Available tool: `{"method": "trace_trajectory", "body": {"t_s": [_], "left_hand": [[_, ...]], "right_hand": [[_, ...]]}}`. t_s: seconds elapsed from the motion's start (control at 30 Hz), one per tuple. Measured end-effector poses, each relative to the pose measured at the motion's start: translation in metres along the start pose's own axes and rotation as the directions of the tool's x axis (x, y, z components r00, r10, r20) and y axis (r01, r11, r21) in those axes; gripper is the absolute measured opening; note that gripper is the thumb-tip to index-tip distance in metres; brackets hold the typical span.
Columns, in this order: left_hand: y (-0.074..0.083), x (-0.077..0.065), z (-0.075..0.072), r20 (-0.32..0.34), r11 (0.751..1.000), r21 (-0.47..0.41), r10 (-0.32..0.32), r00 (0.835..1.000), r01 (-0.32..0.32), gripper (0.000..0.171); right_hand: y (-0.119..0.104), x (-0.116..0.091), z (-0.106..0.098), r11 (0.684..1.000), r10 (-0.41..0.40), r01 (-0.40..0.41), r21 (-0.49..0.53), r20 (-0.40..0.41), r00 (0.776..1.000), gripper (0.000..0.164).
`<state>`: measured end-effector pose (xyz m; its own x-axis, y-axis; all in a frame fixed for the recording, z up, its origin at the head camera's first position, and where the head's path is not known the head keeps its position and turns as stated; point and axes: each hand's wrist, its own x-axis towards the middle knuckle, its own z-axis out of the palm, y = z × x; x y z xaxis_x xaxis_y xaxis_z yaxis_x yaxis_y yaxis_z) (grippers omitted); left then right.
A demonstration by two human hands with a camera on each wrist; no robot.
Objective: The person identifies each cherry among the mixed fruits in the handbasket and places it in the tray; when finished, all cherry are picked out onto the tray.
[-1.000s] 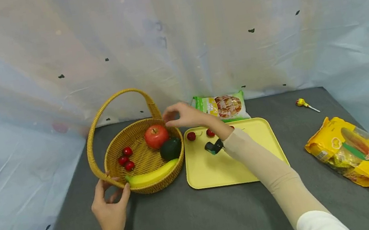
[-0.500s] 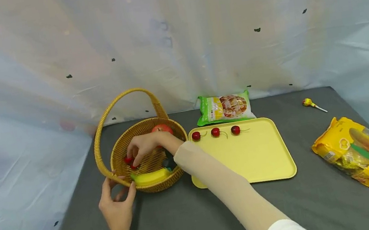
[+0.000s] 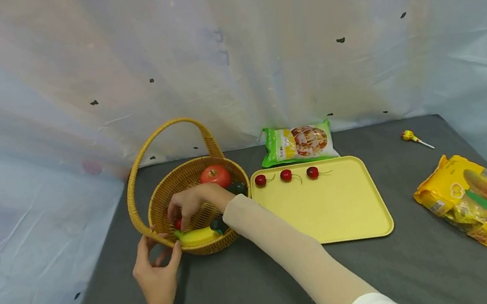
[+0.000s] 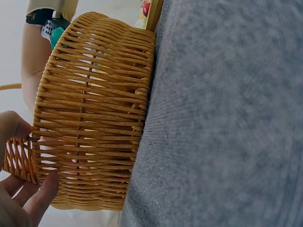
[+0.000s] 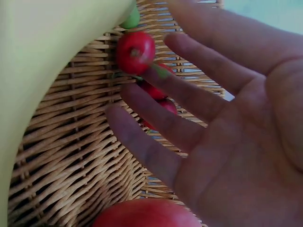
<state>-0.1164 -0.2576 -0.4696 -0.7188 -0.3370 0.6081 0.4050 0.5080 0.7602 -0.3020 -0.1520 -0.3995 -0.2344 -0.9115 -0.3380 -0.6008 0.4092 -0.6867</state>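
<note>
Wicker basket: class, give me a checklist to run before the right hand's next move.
1. Left hand on the wicker basket: ok, gripping its rim.
2. Right hand inside, at the basket cherries: ok.
3. Basket cherries visible: ok, three in the right wrist view.
4. Cherry gripped: not ok, right hand looks loosely spread.
5. Fingertip touching a cherry: cannot tell.
6. Tray cherries in a row: ok, three.

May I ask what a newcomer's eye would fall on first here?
Probably the round golden wicker basket left of centre, with the person's right hand inside it. Next might come the rectangular yellow tray beside it, bearing three small red cherries, and the shiny yellow printed bag at far right.
</note>
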Motion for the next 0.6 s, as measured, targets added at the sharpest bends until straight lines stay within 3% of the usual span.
{"method": "trace_trajectory", "body": {"t_s": [0.1,0.37,0.5,0.6], "left_hand": [[0.001,-0.001,0.0,-0.003,1.0,0.001,-0.003,1.0,0.003,0.063],[0.003,-0.001,0.002,-0.001,1.0,0.013,-0.006,1.0,0.006,0.061],[0.003,-0.001,0.002,-0.014,1.0,0.01,0.011,1.0,-0.011,0.061],[0.002,0.0,0.002,-0.023,1.0,0.009,0.027,0.999,-0.027,0.062]], "right_hand": [[0.0,-0.001,0.002,1.0,0.024,-0.023,-0.019,0.027,0.999,0.045],[0.003,-0.006,0.005,0.989,0.11,-0.116,0.09,0.073,0.991,0.031],[0.005,-0.009,0.002,0.992,0.066,-0.07,0.107,0.038,0.997,0.027],[0.007,-0.014,-0.003,0.982,0.01,-0.01,0.187,0.002,1.0,0.03]]}}
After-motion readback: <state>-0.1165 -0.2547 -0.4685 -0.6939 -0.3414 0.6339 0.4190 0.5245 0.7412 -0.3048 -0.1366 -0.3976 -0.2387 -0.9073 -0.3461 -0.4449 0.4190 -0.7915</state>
